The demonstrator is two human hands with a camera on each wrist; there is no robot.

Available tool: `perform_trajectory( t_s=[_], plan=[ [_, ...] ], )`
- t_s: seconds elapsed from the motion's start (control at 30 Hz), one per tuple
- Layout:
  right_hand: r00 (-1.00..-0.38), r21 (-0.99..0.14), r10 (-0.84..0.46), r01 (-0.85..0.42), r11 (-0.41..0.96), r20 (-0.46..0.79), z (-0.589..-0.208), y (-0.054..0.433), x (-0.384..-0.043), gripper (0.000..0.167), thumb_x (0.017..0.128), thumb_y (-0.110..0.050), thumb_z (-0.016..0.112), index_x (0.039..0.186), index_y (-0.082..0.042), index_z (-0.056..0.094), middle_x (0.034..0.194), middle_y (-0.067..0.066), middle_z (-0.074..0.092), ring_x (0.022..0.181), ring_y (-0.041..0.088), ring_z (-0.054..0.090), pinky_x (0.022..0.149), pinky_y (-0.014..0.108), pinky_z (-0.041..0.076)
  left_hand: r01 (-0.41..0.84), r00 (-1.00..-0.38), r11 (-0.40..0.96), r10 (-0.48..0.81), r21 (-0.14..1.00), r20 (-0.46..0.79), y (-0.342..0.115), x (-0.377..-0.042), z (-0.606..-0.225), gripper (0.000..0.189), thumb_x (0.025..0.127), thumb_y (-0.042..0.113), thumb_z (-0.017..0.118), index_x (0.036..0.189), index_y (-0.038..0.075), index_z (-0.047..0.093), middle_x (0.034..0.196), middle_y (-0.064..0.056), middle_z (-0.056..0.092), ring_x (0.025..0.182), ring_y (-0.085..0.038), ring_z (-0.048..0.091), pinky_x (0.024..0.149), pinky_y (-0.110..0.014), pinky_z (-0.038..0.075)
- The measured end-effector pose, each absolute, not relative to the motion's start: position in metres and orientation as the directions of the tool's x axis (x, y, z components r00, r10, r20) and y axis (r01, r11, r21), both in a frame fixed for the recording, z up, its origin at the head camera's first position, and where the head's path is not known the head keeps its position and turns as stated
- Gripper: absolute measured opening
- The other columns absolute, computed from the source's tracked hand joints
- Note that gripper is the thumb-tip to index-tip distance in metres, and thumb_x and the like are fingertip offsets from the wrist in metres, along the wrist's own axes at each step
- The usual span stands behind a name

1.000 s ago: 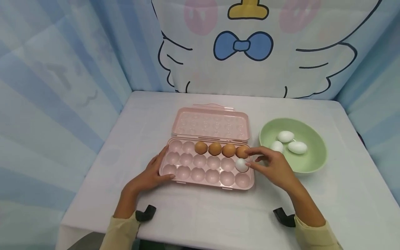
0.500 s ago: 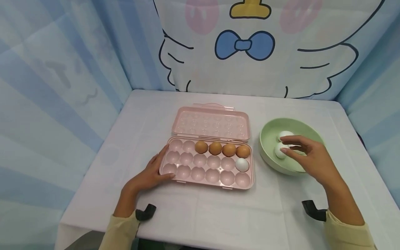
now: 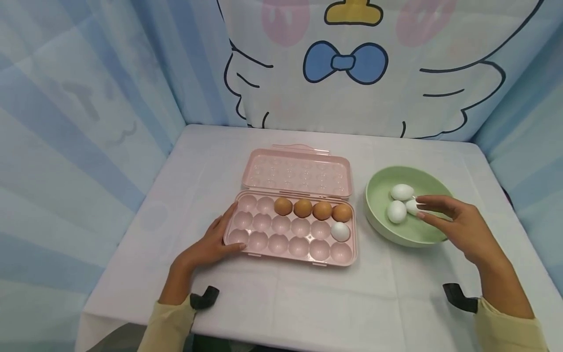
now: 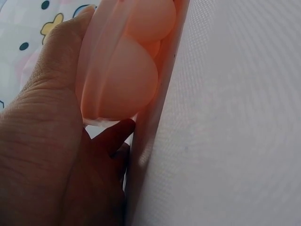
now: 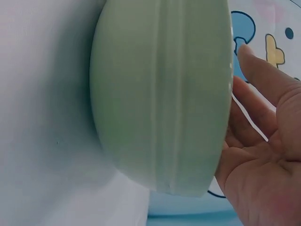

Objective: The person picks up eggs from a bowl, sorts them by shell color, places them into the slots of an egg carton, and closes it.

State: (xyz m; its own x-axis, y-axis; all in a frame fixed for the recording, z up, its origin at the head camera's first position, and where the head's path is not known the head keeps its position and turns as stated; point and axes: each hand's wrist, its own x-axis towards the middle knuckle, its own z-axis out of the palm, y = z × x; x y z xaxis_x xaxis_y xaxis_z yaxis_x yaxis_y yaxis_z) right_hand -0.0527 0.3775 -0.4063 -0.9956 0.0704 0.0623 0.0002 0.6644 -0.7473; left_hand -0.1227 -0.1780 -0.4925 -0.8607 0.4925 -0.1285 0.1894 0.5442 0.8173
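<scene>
The pink egg carton [image 3: 288, 252] lies on the table with its lid [image 3: 296, 171] folded back. Several brown eggs [image 3: 302, 209] fill the right part of its back row, and one white egg [image 3: 340, 232] sits at the right end of the middle row. My left hand [image 3: 211, 247] grips the carton's left end, thumb on the front edge. Over the right side of the green bowl [image 3: 387, 233] is my right hand [image 3: 462, 226], thumb and forefinger apart at a partly hidden white egg [image 3: 412, 207]. Two more white eggs [image 3: 397, 211] lie in the bowl.
A white cloth covers the table [image 3: 281, 303]. Printed blue curtains [image 3: 88, 146] stand at its back and sides. Black wrist mounts [image 3: 459, 297] stick out inward from both sleeves.
My right hand has let go of the white egg in the carton and moved right, over the bowl. One egg in the bowl has shifted slightly. My left hand has stayed in place.
</scene>
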Motion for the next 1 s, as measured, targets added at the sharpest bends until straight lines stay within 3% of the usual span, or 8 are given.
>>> perform_trajectory(
  t_s=[0.3,0.6,0.77,0.87,1.0],
  plan=[
    [-1.000,-0.748,-0.011,-0.002,0.663,-0.007,-0.409,0.370,-0.073,0.046,0.098,-0.032,0.075,0.136,-0.009,0.066,0.132,-0.003,0.065,0.117,-0.006,0.053,0.084,0.009,0.040,0.191,-0.862,0.538,0.492,0.821,-0.122,-0.179,-0.121,-0.498,0.108,0.092,0.042,0.076,0.168,0.025,0.002,0.172,-0.011,0.010,0.154,-0.043,0.006,0.116,-0.071,0.011],
    [-0.995,-0.792,-0.104,-0.074,0.606,0.014,-0.414,0.357,-0.093,0.042,0.096,-0.019,0.078,0.133,-0.002,0.067,0.130,0.002,0.067,0.110,-0.001,0.064,0.084,0.012,0.047,0.194,-0.856,0.535,0.502,0.822,-0.125,-0.177,-0.123,-0.498,0.108,0.093,0.043,0.076,0.168,0.025,0.001,0.172,-0.009,0.010,0.153,-0.041,0.009,0.116,-0.070,0.014],
    [-0.992,-0.773,-0.124,-0.066,0.631,-0.016,-0.416,0.345,-0.103,0.044,0.095,-0.022,0.079,0.133,-0.004,0.068,0.130,0.014,0.067,0.119,0.022,0.064,0.085,0.014,0.049,0.199,-0.861,0.536,0.496,0.821,-0.115,-0.178,-0.123,-0.497,0.107,0.092,0.041,0.076,0.168,0.026,0.002,0.172,-0.008,0.011,0.153,-0.041,0.009,0.116,-0.070,0.014],
    [-0.990,-0.749,-0.128,-0.034,0.662,-0.068,-0.418,0.339,-0.109,0.046,0.093,-0.026,0.081,0.133,-0.008,0.069,0.132,0.014,0.067,0.128,0.035,0.057,0.096,0.027,0.048,0.204,-0.861,0.536,0.496,0.819,-0.111,-0.179,-0.123,-0.496,0.107,0.092,0.041,0.076,0.168,0.026,0.002,0.172,-0.009,0.012,0.153,-0.041,0.009,0.116,-0.070,0.015],
    [-0.985,-0.732,-0.136,-0.016,0.681,-0.105,-0.421,0.335,-0.115,0.046,0.091,-0.024,0.083,0.133,-0.009,0.070,0.134,0.012,0.066,0.133,0.034,0.051,0.103,0.041,0.044,0.201,-0.861,0.536,0.496,0.820,-0.113,-0.179,-0.122,-0.494,0.108,0.092,0.042,0.077,0.168,0.026,0.002,0.172,-0.009,0.012,0.153,-0.041,0.010,0.115,-0.070,0.015]
  ],
)
